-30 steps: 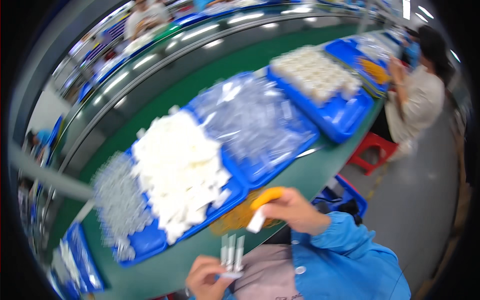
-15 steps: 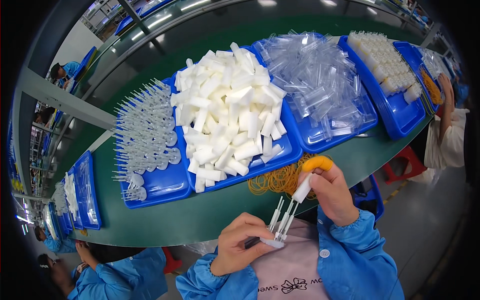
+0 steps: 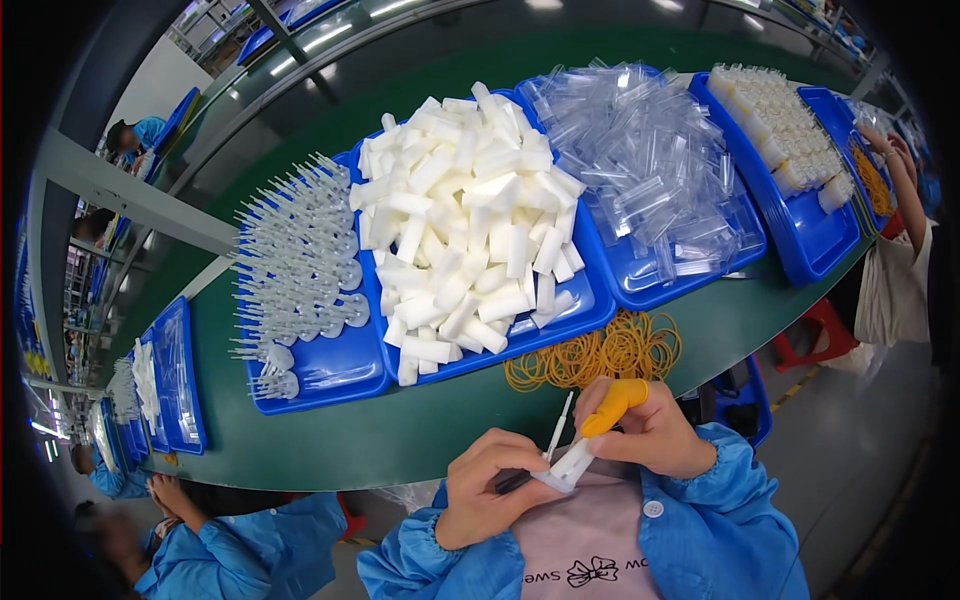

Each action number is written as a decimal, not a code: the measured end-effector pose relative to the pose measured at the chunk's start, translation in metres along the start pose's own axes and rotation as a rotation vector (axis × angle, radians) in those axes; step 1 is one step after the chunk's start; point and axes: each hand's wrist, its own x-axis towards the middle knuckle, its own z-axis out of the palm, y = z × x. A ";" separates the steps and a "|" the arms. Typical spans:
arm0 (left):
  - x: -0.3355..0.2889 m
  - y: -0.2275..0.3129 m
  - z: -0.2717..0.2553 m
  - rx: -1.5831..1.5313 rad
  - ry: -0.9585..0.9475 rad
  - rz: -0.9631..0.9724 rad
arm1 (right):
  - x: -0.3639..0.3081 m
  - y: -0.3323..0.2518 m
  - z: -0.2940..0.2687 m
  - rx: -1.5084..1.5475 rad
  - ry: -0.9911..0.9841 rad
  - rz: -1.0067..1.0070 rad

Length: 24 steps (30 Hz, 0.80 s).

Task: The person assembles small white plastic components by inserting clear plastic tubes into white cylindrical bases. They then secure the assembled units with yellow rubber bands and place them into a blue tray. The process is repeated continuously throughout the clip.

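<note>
My left hand [image 3: 490,485] grips a small bundle of thin white plastic sticks [image 3: 560,440] with a white block at its lower end, close to my chest. My right hand [image 3: 640,435], an orange finger cot on its forefinger, pinches the same bundle from the right. Both sleeves are blue. Just beyond my hands a heap of yellow rubber bands [image 3: 600,350] lies on the green table. Behind it stands a blue tray piled with white foam blocks [image 3: 470,230].
A blue tray of clear stick parts [image 3: 300,280] stands to the left, one of clear tubes [image 3: 660,170] to the right, then a tray of white caps [image 3: 780,120]. A person in blue sits at lower left [image 3: 230,540]; another person's arm [image 3: 900,180] reaches in at right.
The view has swung left and steadied over the trays. My hands have drawn the stick bundle lower and closer to my chest, and the sticks now lean right.
</note>
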 end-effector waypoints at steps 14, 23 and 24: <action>0.004 0.007 -0.002 -0.168 0.134 -0.067 | 0.109 -0.031 -0.035 -1.696 -0.175 -0.538; 0.003 0.003 -0.005 0.102 0.175 0.060 | 0.083 -0.035 -0.024 -0.542 0.085 -0.184; 0.005 0.003 -0.004 0.115 0.158 0.117 | 0.079 -0.033 -0.023 -0.199 0.124 -0.096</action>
